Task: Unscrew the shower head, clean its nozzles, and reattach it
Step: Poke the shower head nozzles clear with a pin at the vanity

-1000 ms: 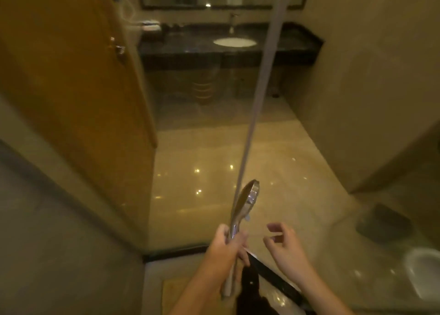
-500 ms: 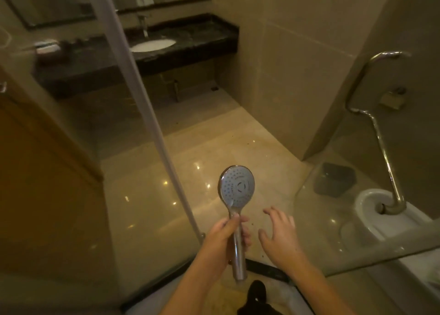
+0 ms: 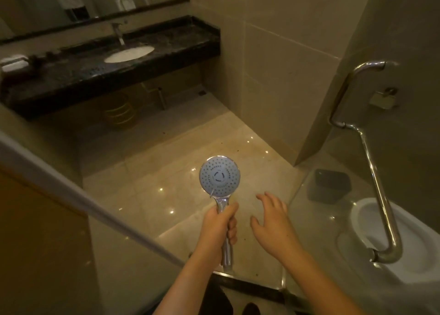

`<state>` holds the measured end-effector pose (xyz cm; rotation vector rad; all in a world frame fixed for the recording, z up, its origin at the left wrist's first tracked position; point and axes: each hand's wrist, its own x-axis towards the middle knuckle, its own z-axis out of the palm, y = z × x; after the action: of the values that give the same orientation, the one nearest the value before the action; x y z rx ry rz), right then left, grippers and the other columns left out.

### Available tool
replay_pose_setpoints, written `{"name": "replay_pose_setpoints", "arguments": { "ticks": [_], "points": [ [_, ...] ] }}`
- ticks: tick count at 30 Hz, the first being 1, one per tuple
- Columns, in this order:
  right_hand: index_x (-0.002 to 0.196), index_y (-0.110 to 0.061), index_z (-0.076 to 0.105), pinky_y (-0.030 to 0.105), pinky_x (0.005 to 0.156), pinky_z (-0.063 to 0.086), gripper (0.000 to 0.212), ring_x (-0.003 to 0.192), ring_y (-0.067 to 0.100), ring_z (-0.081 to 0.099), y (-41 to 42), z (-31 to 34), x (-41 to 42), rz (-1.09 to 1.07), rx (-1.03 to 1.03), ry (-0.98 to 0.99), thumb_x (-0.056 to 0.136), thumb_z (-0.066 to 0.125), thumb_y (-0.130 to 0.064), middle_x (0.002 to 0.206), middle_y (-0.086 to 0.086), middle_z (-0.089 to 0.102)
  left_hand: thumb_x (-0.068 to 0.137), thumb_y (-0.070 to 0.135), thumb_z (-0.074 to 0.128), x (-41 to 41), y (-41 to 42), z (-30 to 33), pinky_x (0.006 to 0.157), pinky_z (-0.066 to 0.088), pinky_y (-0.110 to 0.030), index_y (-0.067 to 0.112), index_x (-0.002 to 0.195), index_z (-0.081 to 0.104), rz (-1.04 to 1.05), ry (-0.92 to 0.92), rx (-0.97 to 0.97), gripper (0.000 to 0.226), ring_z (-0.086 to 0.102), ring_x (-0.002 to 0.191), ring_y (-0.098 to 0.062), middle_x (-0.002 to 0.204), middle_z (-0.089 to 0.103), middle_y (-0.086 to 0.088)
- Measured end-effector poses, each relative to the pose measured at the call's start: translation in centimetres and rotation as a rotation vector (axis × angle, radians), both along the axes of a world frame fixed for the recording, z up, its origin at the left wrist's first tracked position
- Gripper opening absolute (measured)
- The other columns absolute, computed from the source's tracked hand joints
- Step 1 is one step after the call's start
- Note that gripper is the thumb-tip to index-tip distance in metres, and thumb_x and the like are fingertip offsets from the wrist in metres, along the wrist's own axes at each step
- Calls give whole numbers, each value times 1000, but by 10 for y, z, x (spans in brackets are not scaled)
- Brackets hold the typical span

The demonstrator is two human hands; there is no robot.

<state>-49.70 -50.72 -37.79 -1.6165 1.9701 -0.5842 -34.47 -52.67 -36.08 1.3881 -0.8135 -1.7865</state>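
left hand grip wrapped round chrome handle of shower head, held upright over glossy tile floor; round dotted face toward camera. right hand beside it, fingers spread, empty.

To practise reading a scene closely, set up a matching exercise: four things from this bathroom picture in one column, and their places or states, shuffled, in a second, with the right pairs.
Things
1. shower head
2. right hand
3. white basin
4. chrome door handle

Places or states
A. sunk into the dark counter
B. open, holding nothing
C. fixed to the glass door at right
D. gripped by the left hand, nozzles facing the camera

Pairs: 1-D, 2-B, 3-A, 4-C
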Motion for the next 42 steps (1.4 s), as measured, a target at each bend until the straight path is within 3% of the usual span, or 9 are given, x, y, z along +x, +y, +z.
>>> {"name": "replay_pose_setpoints", "arguments": {
  "ticks": [6, 9, 19, 29, 34, 42],
  "points": [
    [140, -28, 42, 37, 114, 31, 50, 140, 12, 22, -62, 13, 5, 17, -27, -89, 92, 56, -32, 149, -6, 34, 94, 25, 72, -12, -59, -6, 41, 35, -26, 12, 88, 48, 94, -91, -40, 28, 40, 40, -16, 53, 45, -3],
    [138, -30, 42, 45, 113, 31, 50, 139, 15, 26, -95, 6, 4, -27, 34, -30, 91, 55, -36, 148, -7, 37, 93, 24, 72, -19, -98, -17, 43, 32, -27, 14, 88, 47, 167, -82, 3, 27, 37, 41, -17, 53, 42, -3],
    [142, -29, 37, 43, 112, 23, 52, 136, 17, 31, -252, -9, 11, 44, 192, 101, 93, 51, -36, 145, -6, 37, 92, 8, 59, -12, -275, -69, 42, 30, -27, 13, 78, 45, 378, -102, 43, 20, 33, 37, -19, 46, 36, -2],
    [141, -27, 41, 47, 111, 26, 52, 136, 20, 32, -426, -14, 69, 154, 170, 100, 91, 56, -33, 144, -1, 41, 93, 7, 55, 57, -409, -56, 39, 28, -23, 16, 72, 40, 510, -62, 85, 27, 27, 36, -17, 48, 30, -3],
    [137, -27, 44, 47, 106, 30, 50, 136, 22, 31, -489, -15, 124, 315, 115, 75, 89, 57, -30, 143, -1, 41, 93, 12, 60, 99, -442, -40, 39, 24, -21, 16, 80, 44, 580, 37, 122, 21, 27, 36, -15, 49, 31, -1],
    [138, -28, 44, 46, 107, 35, 51, 135, 21, 31, -593, -22, 204, 561, 48, 47, 89, 59, -30, 142, -2, 41, 96, 15, 62, 184, -497, -26, 38, 30, -24, 14, 82, 46, 621, -27, 80, 21, 33, 38, -15, 51, 37, -1]
  ]
}}
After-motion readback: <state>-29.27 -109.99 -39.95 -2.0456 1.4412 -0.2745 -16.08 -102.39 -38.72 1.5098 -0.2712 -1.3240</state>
